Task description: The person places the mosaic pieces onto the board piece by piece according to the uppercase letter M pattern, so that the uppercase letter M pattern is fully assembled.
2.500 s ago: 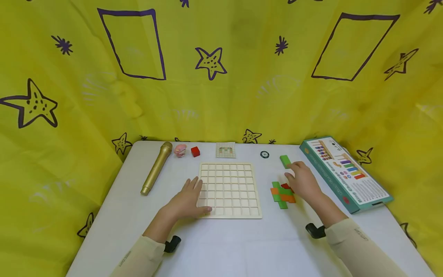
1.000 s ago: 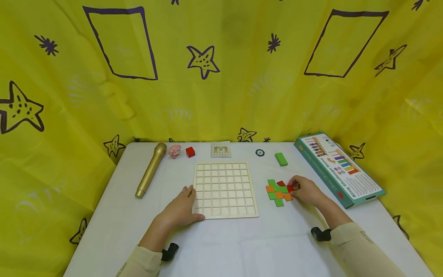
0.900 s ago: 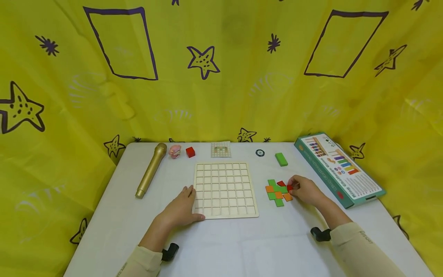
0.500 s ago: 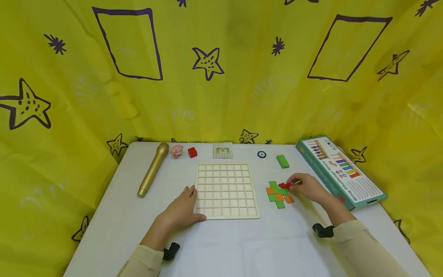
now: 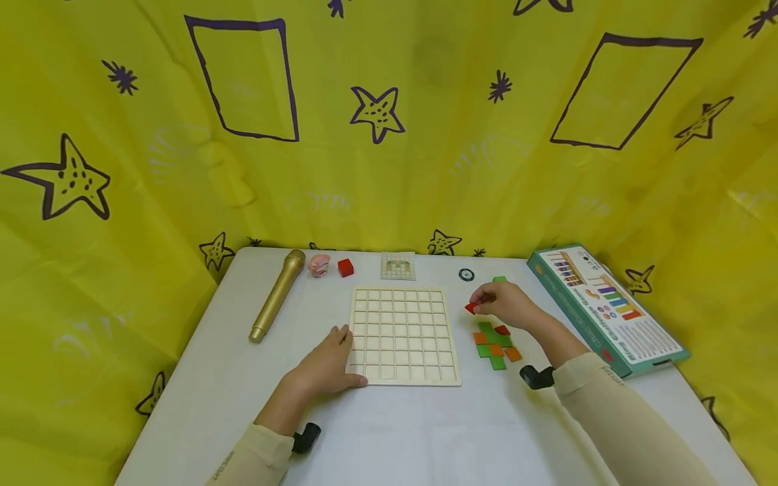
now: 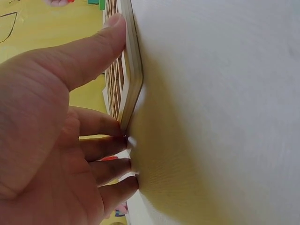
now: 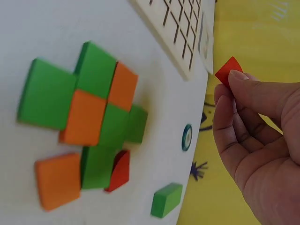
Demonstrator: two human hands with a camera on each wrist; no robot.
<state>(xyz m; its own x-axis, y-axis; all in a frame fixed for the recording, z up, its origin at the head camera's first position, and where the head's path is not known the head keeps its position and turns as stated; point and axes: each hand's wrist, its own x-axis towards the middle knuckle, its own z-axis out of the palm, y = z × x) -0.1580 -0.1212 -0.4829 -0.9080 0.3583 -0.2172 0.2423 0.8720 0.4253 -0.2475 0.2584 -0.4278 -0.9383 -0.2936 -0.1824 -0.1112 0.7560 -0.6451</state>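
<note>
Red tile lifted beside the grid board

The right hand [image 5: 507, 305] pinches a red tile [image 7: 228, 70] above the tabletop [image 5: 413, 432], between the grid board [image 5: 401, 334] and tile pile [image 5: 495, 343]; the left hand [image 5: 325, 364], fingers relaxed, steadies the board's corner.

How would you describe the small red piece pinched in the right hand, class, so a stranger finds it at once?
Start at the wooden grid board on the white table. Just beyond its right edge, the right hand pinches the red piece above the table; the other coloured pieces lie flat.
</note>
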